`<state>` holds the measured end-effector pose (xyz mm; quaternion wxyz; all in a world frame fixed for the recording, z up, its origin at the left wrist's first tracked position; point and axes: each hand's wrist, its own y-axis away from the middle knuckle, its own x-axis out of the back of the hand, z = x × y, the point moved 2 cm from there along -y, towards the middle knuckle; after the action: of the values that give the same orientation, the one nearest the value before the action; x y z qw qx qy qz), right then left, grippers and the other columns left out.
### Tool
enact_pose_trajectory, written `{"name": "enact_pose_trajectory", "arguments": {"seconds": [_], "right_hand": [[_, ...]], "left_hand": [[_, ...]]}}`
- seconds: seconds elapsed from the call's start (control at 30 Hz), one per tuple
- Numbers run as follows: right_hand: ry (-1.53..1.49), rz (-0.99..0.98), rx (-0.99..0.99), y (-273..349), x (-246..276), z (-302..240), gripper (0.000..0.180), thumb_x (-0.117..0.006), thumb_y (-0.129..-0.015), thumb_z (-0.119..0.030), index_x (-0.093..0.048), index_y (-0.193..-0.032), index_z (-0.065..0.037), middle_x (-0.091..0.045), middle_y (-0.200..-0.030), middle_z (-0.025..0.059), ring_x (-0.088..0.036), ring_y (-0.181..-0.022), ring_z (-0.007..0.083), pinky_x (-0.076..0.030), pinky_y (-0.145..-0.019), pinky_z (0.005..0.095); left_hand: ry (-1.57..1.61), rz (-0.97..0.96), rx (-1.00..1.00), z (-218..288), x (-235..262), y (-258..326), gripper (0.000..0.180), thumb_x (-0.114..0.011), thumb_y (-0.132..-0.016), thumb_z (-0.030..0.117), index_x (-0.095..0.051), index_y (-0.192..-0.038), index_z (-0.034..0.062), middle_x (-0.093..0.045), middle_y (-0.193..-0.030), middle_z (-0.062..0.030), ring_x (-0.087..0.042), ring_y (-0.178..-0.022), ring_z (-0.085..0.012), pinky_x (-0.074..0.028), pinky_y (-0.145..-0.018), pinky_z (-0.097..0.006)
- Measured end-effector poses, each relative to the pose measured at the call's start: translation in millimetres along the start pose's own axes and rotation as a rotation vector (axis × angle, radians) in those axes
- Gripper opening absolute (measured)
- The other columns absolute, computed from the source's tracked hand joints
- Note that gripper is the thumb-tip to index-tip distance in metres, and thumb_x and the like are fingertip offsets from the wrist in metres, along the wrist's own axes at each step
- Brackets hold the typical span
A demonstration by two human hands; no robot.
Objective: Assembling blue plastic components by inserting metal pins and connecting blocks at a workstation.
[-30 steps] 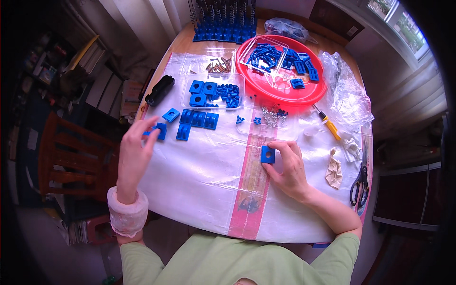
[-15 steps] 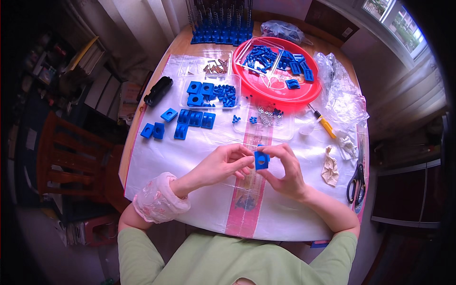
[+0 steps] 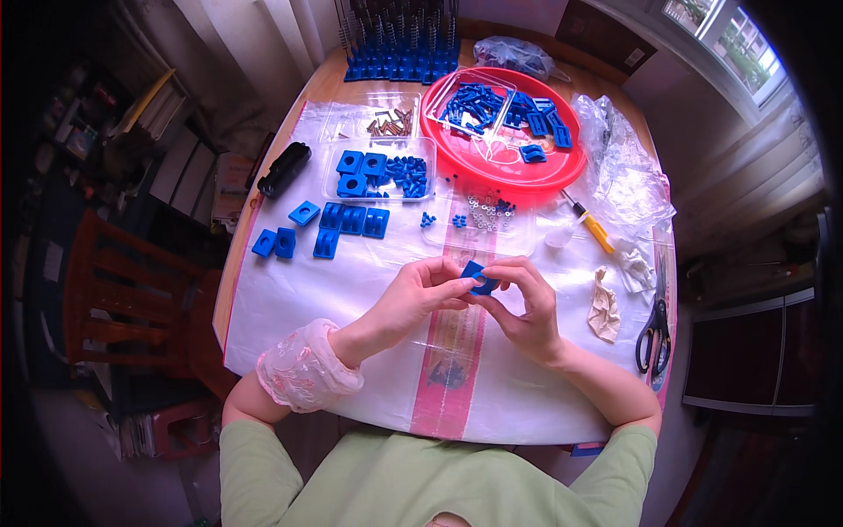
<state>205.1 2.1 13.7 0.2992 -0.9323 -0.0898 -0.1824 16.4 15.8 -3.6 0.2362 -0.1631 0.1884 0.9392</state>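
Above the middle of the table, a blue plastic block with a round hole [image 3: 475, 272] is held between my two hands. My right hand [image 3: 529, 309] pinches its right side with thumb and fingers. From the other side my left hand [image 3: 423, 294] closes on it, the thumb lying at the hole. Ahead and to the left, several similar blue blocks [image 3: 353, 220] stand grouped on the cloth, with a few loose ones [image 3: 284, 243] beside them. Small blue pieces [image 3: 459, 221] lie in little clusters straight ahead of my hands.
A clear box [image 3: 379, 195] holds blue parts; metal pins [image 3: 392, 125] lie behind it. The red tray [image 3: 575, 169] carries more blue parts. At right are a yellow-handled screwdriver [image 3: 597, 233], scissors [image 3: 652, 341], a crumpled beige glove [image 3: 603, 307] and plastic wrap [image 3: 623, 167]. Spring-topped blue pieces [image 3: 399, 66] stand at the back.
My left hand has come onto the block, which both hands now hold. The block has tilted and risen slightly. The whole view has shifted a little.
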Motion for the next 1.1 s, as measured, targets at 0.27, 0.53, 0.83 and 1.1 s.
{"name": "enact_pose_trajectory", "arguments": {"seconds": [0.27, 0.53, 0.83, 1.1], "right_hand": [[-0.076, -0.331, 0.062, -5, 2, -7, 0.051, -0.068, -0.079, 0.008, -0.051, -0.126, -0.003, -0.061, -0.111, 0.0151, -0.062, -0.096, 0.0332, -0.052, -0.081, 0.0393], [0.313, -0.320, 0.102, -20, 13, -5, 0.048, -0.078, -0.071, -0.008, -0.058, -0.114, -0.006, -0.062, -0.112, 0.0085, -0.058, -0.099, 0.0291, -0.048, -0.086, 0.0390], [0.428, -0.348, 0.090, -9, 6, 13, 0.024, -0.076, -0.069, -0.007, -0.064, -0.089, -0.006, -0.066, -0.102, 0.0056, -0.059, -0.090, 0.0238, -0.048, -0.082, 0.0372], [0.363, 0.032, 0.057, -19, 19, 8, 0.010, -0.073, -0.076, 0.000, -0.066, -0.083, -0.001, -0.066, -0.086, 0.0095, -0.064, -0.074, 0.0245, -0.050, -0.062, 0.0335]], "left_hand": [[0.104, -0.211, 0.173, 0, 10, 12, 0.034, -0.050, -0.101, 0.029, -0.054, -0.124, 0.0041, -0.063, -0.111, -0.0045, -0.063, -0.099, -0.0124, -0.054, -0.089, -0.028], [0.223, -0.217, 0.127, 6, 17, 12, 0.038, -0.052, -0.100, 0.027, -0.047, -0.128, 0.0022, -0.060, -0.117, -0.0121, -0.062, -0.109, -0.0214, -0.053, -0.094, -0.030], [0.337, -0.089, 0.042, 10, 26, 7, 0.035, -0.052, -0.100, 0.027, -0.050, -0.124, 0.0014, -0.062, -0.116, -0.0156, -0.064, -0.107, -0.0237, -0.055, -0.090, -0.028], [0.364, -0.066, 0.034, 6, 30, 5, 0.032, -0.052, -0.100, 0.026, -0.051, -0.120, 0.0008, -0.062, -0.115, -0.0169, -0.065, -0.106, -0.0241, -0.056, -0.088, -0.027]]}}
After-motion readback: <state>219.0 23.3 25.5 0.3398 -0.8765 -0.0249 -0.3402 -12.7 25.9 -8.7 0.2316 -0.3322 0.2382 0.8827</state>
